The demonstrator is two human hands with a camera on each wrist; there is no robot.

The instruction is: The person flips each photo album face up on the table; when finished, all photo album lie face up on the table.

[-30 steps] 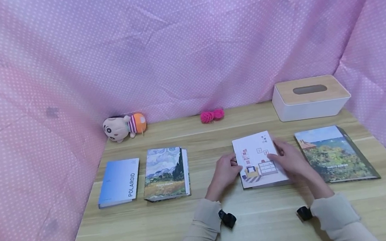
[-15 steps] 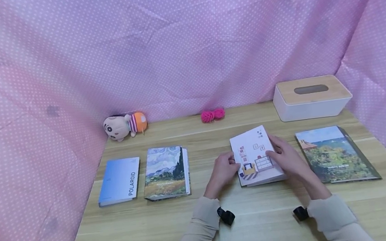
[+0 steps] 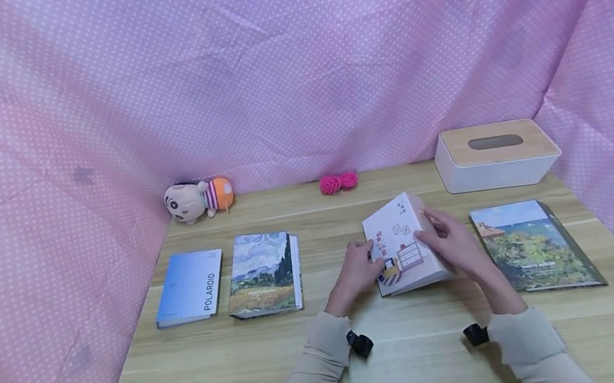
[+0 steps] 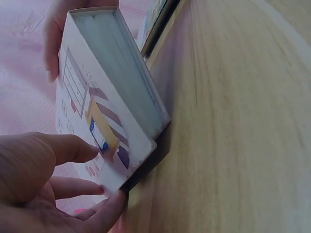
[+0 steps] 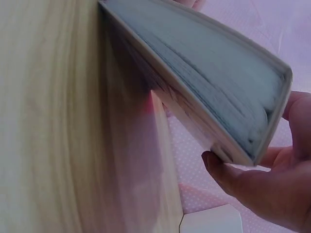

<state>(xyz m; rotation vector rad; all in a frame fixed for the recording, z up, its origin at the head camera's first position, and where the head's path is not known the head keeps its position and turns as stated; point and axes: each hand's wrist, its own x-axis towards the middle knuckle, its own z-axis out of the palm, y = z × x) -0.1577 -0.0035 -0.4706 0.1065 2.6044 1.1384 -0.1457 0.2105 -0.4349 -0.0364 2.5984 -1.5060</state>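
White album point(image 3: 396, 251) tipped steeper; hands point(image 3: 354, 274) point(image 3: 460, 250) pinch its sides; wood-grain table point(image 3: 214, 373), pink dotted cloth point(image 3: 294, 79) behind.

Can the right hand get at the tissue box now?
Probably not while the right hand holds the white book; with that hand free, nothing seems to block the way to the tissue box.

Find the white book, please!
In the head view, the white book is right of centre, held by the left hand and right hand, left of the rightmost photo album.
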